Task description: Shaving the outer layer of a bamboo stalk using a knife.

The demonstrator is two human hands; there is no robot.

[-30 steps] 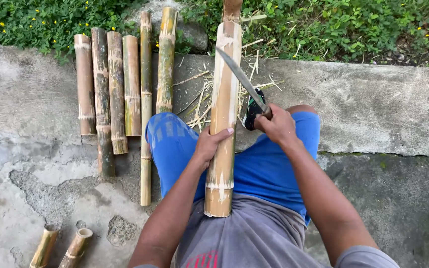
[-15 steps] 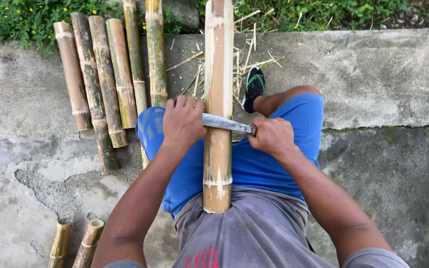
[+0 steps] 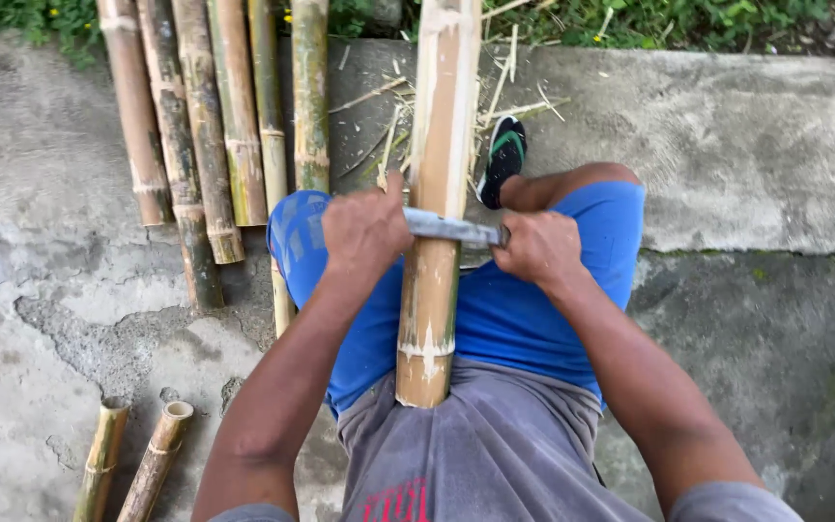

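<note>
A thick bamboo pole [image 3: 434, 280] lies lengthwise between my knees, its near end against my grey shirt. A long metal knife blade [image 3: 451, 228] rests crosswise on the pole. My left hand [image 3: 364, 227] is closed over the blade's tip end at the pole's left side. My right hand [image 3: 536, 249] grips the knife handle on the right. The upper part of the pole is pale where its skin is scraped off.
Several bamboo poles [image 3: 207, 126] lie side by side on the cracked concrete at the upper left. Two short bamboo pieces [image 3: 132, 459] sit at the lower left. Thin shavings [image 3: 504, 92] litter the ground near my sandalled foot [image 3: 503, 157]. Grass borders the top edge.
A second ago my right hand held the knife raised over the pole while my left hand steadied it. The blade has since come down across the pole, held at both ends.
</note>
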